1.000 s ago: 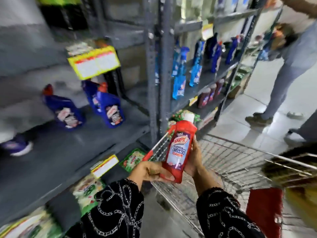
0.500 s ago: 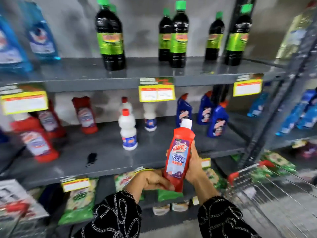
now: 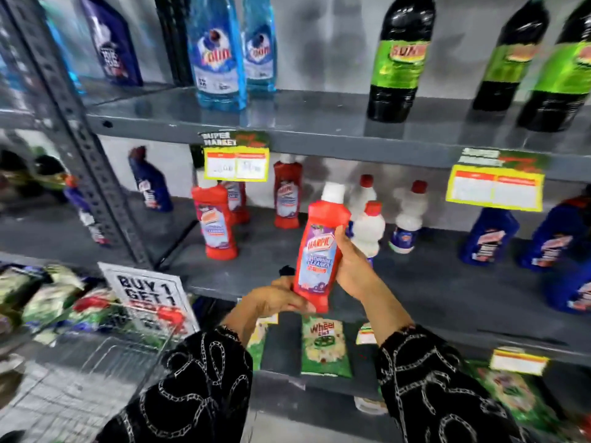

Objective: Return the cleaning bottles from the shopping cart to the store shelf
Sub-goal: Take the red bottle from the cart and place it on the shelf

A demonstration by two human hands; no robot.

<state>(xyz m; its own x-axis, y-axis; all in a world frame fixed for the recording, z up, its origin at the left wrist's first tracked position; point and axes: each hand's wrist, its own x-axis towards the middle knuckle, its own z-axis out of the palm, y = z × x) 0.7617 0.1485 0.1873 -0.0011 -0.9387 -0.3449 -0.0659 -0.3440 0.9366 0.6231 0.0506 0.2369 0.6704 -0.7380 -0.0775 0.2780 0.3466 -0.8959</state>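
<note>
I hold a red Harpic bottle (image 3: 318,251) with a white cap upright in front of the grey middle shelf (image 3: 256,270). My left hand (image 3: 275,298) grips its base from the left and my right hand (image 3: 353,266) wraps its right side. Behind it on the shelf stand matching red Harpic bottles (image 3: 217,222), white bottles with red caps (image 3: 367,231) and dark blue bottles (image 3: 487,238). A wire basket (image 3: 105,353) shows at the lower left; I cannot tell whether it belongs to the cart.
The upper shelf (image 3: 319,123) carries blue Colin bottles (image 3: 217,55) and black bottles with green labels (image 3: 399,59). Yellow price tags (image 3: 236,164) hang from its edge. A "Buy 1 Get 1" sign (image 3: 150,295) stands at the left. Green detergent packets (image 3: 323,346) lie below.
My view swung left from the cart to face the shelves and closed in. The red bottle stays in both hands, now held closer to the middle shelf.
</note>
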